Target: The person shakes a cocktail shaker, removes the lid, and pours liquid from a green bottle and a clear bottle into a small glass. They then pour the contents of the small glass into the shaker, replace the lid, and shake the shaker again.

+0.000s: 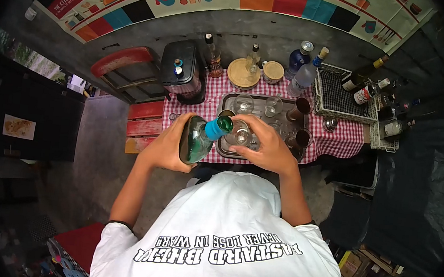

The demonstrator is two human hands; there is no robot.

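Observation:
My left hand [163, 146] is wrapped round a green glass bottle [196, 142] with a blue neck band. The bottle tilts to the right, its open mouth close to the rim of a clear drinking glass [240, 135]. That glass is in my right hand [270, 147], fingers and thumb curled about its side. Both hands are in front of my chest, over the near edge of a metal tray [259, 111]. On the tray stand clear glasses [273, 107] and two dark brown tumblers [299, 109].
A red-checked cloth [214, 92] covers the table. Along its back are a black dispenser [184, 71], a round wooden board [243, 74], a lidded jar [272, 72] and tall bottles [303, 82]. Wire baskets [344, 94] with bottles sit at the right; a red chair [122, 62] stands left.

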